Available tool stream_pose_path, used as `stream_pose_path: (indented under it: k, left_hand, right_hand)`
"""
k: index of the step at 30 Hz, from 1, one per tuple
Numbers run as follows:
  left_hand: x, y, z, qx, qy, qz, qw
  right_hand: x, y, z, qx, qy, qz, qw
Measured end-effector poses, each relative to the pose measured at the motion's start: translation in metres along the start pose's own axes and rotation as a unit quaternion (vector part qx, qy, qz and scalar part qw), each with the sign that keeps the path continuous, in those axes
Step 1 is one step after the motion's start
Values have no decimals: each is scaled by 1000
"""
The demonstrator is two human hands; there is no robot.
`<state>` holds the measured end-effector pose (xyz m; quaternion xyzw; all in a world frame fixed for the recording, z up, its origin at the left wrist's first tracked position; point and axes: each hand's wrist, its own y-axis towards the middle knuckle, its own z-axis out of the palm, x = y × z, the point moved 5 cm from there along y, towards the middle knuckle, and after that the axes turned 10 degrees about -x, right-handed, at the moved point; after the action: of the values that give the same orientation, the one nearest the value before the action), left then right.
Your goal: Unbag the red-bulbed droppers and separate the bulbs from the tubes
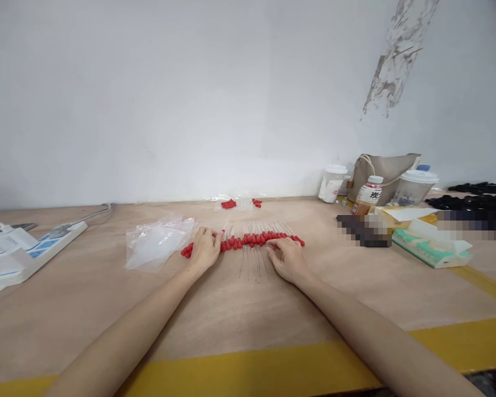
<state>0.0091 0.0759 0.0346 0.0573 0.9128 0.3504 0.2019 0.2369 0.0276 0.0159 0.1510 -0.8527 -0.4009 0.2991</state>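
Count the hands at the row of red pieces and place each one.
2. The left hand is over the row of red pieces, toward its left end; the right hand is at its right part. No other hand shows.

I see, at left: white power strip [52,246]. At right: green tissue pack [424,251], labelled bottle [367,196], two lidded cups [333,184], grey-beige bag [391,171]. Ahead: partly peeled wall [169,99].

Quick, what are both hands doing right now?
Left hand: fingers curled at the red pieces; whether it grips any can't be told.
Right hand: loosely curved, at them too; grip unclear.
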Motion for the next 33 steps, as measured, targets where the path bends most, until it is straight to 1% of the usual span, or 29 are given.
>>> stream_pose_path:
  k: [2, 3, 4, 6, 8, 11, 13, 15, 19, 22, 26, 33]
  left_hand:
    - [-4, -7, -12, -27, -41, 16, 999]
    - [-7, -11, -16, -27, -63, 32, 997]
    - [-11, -17, -20, -19, -79, 52, 995]
    - [-19, -30, -22, 6, -90, 102, 991]
    - [-28, -42, -22, 23, -85, 156, 984]
    - [-40, -56, -20, 34, -74, 220, 972]
    - [-45, -59, -19, 25, -64, 250, 966]
    - [-49, -60, -19, 11, -53, 275, 960]
    - [-51, -59, -21, -4, -48, 293, 955]
    - [-52, -59, -23, -2, -64, 294, 954]
    - [-55, -60, -23, -4, -78, 320, 944]
    - [-57, -61, -18, 22, -70, 315, 946]
  right_hand:
    - [1, 0, -4, -41, 11, -14, 999]
    - [2, 0, -6, -60, 11, -21, 998]
    - [4, 0, -8, -74, 7, -31, 997]
    - [10, 0, -11, -79, -7, -62, 995]
    - [18, -1, -12, -58, -20, -110, 992]
    - [29, -4, -7, -4, -23, -184, 983]
    - [32, -7, -3, 18, -16, -213, 977]
    - [34, -9, 1, 27, -11, -226, 974]
    - [37, -12, 6, 39, -24, -241, 969]
    - [39, -14, 6, 33, -32, -252, 967]
    - [41, -15, 7, 25, -27, -270, 962]
    - [45, -18, 8, 32, -3, -286, 958]
